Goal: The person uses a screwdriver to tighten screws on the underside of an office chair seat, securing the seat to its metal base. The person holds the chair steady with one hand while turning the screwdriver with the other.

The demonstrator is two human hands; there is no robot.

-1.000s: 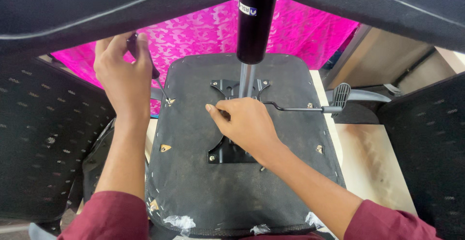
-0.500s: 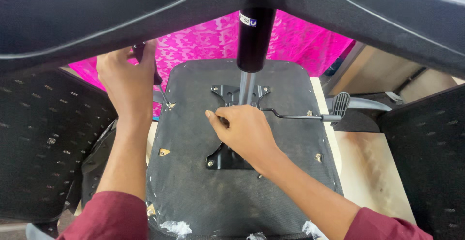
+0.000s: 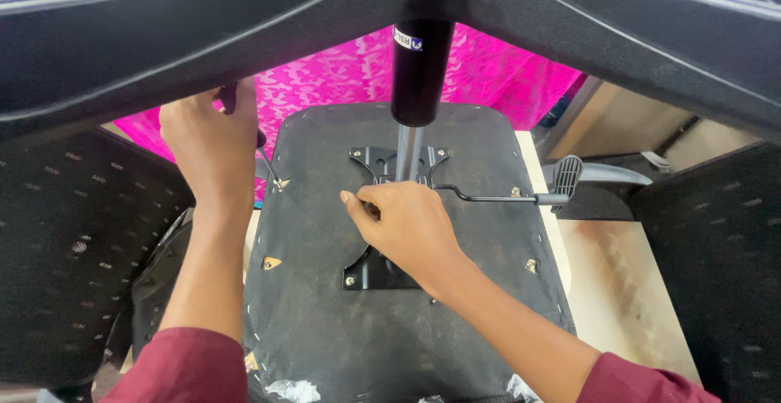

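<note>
Right hand (image 3: 411, 228) fingers curled closed over the black metal plate (image 3: 382, 269) at the centre of the upturned chair seat (image 3: 325, 322), just below the black column (image 3: 419, 69). Left hand (image 3: 213, 144) gripped a dark-handled tool (image 3: 264, 163) (handle mostly hidden), its tip at the seat's left edge. Lever (image 3: 504, 199) ran rightward. Pink cloth (image 3: 325, 86) lay behind.
</note>
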